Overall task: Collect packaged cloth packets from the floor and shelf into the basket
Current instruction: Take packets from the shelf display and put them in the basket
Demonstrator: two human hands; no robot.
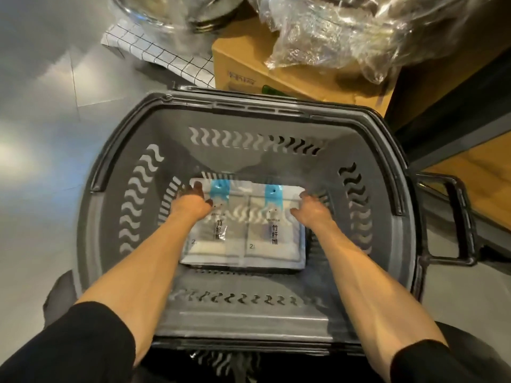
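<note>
A grey plastic basket [143, 128] with wavy slots stands on the floor below me. Two clear cloth packets lie flat side by side on its bottom, each with a blue top strip and black print: the left packet [207, 244] and the right packet [272, 239]. More dark packaging shows under their near edge. My left hand [193, 201] rests on the far left corner of the left packet, fingers spread, thumb on top. My right hand [312, 208] touches the far right edge of the right packet, fingers extended. Both hands are blurred.
Behind the basket stands a cardboard box [249, 67] with crumpled clear plastic bags [345, 31] on top. A white grid-patterned sheet [166, 56] lies on the grey floor to its left. A dark shelf frame [448, 106] with wooden boards runs along the right. The basket's black handle [459, 217] juts out rightward.
</note>
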